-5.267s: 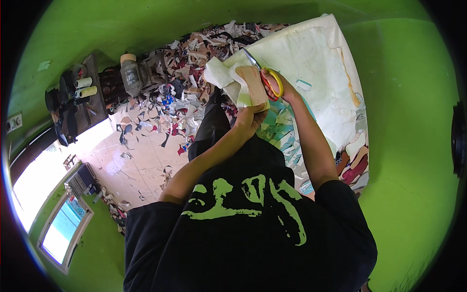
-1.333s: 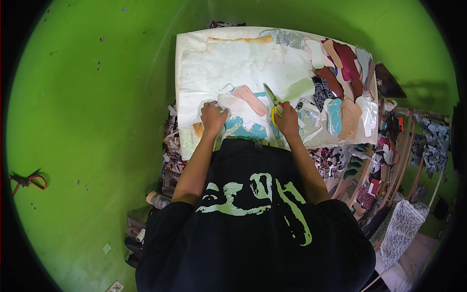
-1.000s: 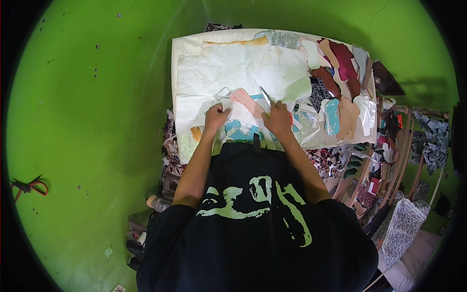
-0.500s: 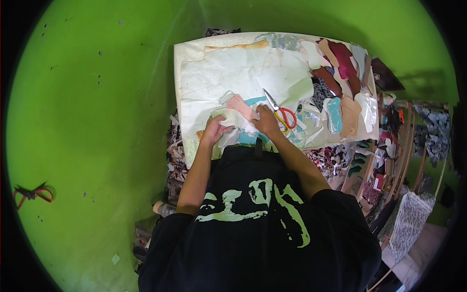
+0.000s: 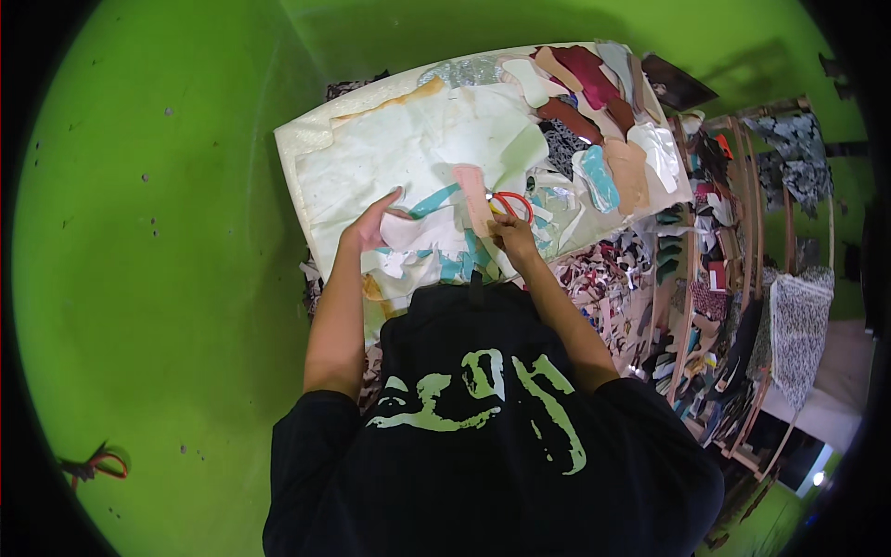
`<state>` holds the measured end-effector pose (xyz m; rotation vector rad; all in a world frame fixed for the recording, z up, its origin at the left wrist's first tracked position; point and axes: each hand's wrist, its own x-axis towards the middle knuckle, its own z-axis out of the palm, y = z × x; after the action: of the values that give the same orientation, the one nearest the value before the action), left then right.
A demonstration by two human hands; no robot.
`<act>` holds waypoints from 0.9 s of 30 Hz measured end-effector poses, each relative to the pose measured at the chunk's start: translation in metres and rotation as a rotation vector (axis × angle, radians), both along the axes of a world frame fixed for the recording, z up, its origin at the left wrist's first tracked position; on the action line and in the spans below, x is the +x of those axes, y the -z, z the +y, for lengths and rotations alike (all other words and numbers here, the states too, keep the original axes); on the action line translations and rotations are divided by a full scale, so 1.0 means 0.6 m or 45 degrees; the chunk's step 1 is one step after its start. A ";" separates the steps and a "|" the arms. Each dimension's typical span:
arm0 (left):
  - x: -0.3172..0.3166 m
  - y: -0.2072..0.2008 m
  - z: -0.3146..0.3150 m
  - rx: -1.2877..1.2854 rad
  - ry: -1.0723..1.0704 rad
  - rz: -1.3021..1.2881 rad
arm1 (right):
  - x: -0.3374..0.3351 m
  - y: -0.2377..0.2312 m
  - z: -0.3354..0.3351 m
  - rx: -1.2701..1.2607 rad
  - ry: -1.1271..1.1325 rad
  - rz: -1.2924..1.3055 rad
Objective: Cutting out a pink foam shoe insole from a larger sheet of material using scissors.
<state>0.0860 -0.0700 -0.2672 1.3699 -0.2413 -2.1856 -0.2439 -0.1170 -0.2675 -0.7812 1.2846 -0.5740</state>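
My right hand (image 5: 512,236) pinches the lower end of a long, sole-shaped pink piece (image 5: 473,197), which stands nearly upright over the sheet. Close behind that hand lie scissors with red and yellow handles (image 5: 522,198); the blades are mostly hidden by the pink piece. My left hand (image 5: 371,226) has one finger stretched out, and its other fingers are at the left end of a white cut piece (image 5: 422,232), which it seems to grip. Under both hands are a large whitish sheet (image 5: 357,158) and a turquoise strip (image 5: 433,200).
At the table's right lie several cut pieces: dark red (image 5: 587,76), turquoise (image 5: 600,181) and tan (image 5: 626,176). Scraps pile up below the table edge (image 5: 603,269). A wooden rack (image 5: 756,213) with materials stands at right. Another pair of red-handled scissors (image 5: 109,464) hangs on the green wall.
The pink piece has come away from the white piece, turned upright and moved right in my right hand. My left hand has shifted left. The view has turned, so the table appears tilted.
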 end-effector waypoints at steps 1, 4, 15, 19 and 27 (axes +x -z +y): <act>0.003 -0.004 -0.021 0.044 0.332 -0.127 | -0.008 0.001 0.005 0.114 0.070 -0.104; -0.027 -0.020 -0.061 0.026 0.898 -0.437 | -0.020 0.006 0.015 0.189 0.125 -0.225; -0.176 -0.048 -0.003 -0.513 1.238 -1.663 | 0.006 -0.010 0.012 0.264 -0.024 -0.227; -0.196 -0.021 0.044 -0.868 0.919 -1.900 | 0.011 -0.001 0.002 0.277 -0.071 -0.258; -0.114 0.059 0.047 -0.679 -0.003 -1.434 | 0.033 -0.047 -0.017 0.192 -0.125 -0.212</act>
<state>0.0174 -0.0419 -0.3025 2.0518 -1.1097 -0.9767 -0.2244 -0.1270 -0.2390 -0.6535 1.1164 -0.4481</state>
